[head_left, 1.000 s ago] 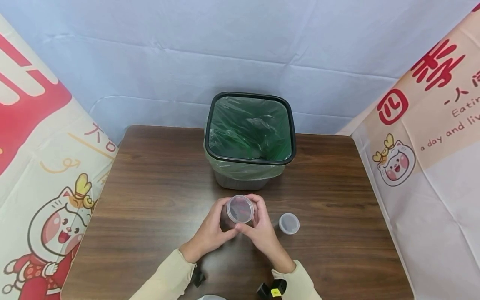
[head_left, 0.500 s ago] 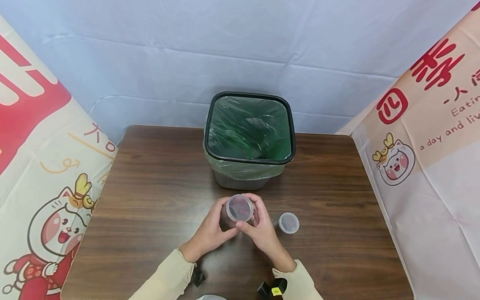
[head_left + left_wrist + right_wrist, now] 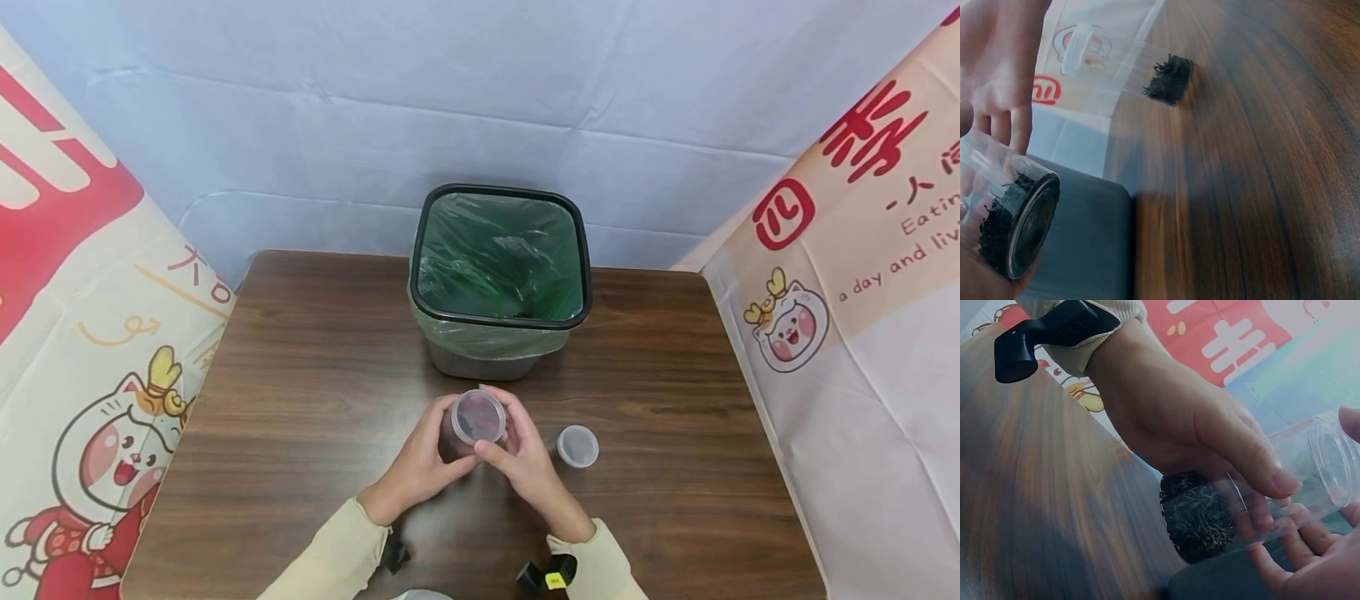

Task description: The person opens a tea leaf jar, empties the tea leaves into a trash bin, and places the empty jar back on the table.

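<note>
Both hands hold one clear plastic jar (image 3: pixel 478 416) near the front of the bin, its translucent round top facing the head camera. Dark dried shreds (image 3: pixel 1200 519) lie in its lower part. My left hand (image 3: pixel 420 454) wraps the jar's body, thumb along its side in the right wrist view. At the top end, my right hand (image 3: pixel 521 462) curls its fingers and thumb around the rim. The jar's base (image 3: pixel 1034 225) shows in the left wrist view, tilted and above the table. A second clear jar (image 3: pixel 577 447) stands upright to the right, with similar dark shreds at its bottom.
A square bin (image 3: pixel 487 367) with a black rim and green liner bag (image 3: pixel 498 250) stands at the table's back edge. The wooden table (image 3: pixel 315 375) spreads around it. Pale cloth hangs behind, with printed cloths at both sides. A whitish object (image 3: pixel 422 595) shows at the bottom edge.
My right hand's fingertips have shifted slightly left around the jar's rim, while its thumb has moved a little to the right. The left hand and the second jar stay put.
</note>
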Demonstrator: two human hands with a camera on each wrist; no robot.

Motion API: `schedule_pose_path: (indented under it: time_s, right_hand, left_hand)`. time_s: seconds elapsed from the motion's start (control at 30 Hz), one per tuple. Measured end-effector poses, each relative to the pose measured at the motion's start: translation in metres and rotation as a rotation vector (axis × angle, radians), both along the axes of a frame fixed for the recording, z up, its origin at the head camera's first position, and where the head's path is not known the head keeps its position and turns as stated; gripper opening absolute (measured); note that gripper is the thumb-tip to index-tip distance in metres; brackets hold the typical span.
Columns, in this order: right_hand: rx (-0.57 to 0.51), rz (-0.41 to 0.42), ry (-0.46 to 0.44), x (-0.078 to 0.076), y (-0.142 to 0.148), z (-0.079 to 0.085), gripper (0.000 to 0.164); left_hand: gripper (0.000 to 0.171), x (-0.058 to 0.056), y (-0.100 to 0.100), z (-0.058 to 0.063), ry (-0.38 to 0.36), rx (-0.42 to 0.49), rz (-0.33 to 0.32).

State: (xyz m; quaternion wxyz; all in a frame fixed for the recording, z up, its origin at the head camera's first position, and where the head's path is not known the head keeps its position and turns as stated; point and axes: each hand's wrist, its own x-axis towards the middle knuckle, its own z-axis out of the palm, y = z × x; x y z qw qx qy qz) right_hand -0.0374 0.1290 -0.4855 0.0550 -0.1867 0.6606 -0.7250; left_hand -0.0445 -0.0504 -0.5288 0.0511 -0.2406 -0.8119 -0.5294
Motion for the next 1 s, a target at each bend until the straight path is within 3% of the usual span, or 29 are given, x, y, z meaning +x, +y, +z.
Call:
schedule_pose_path:
  time_s: [0.47,0.73,1.0]
  right_hand:
    - [0.014,0.059,-0.005,-0.0004,0.0044,-0.0001,0.067]
    - [0.065,-0.009,0.036,0.0021,0.0011,-0.0042,0.091]
    - [0.043,-0.068,0.029,0.003,-0.0026,-0.0027,0.078]
  left_hand:
    - [0.075,0.0002,0.0017,-0.0029,0.012,-0.002,-0.001]
    - [0.08,0.0014,0.0024,0.0002,-0.024,0.015,0.001]
    - [0.076,0.0015,0.0031,0.0019,-0.034,0.012,0.0]
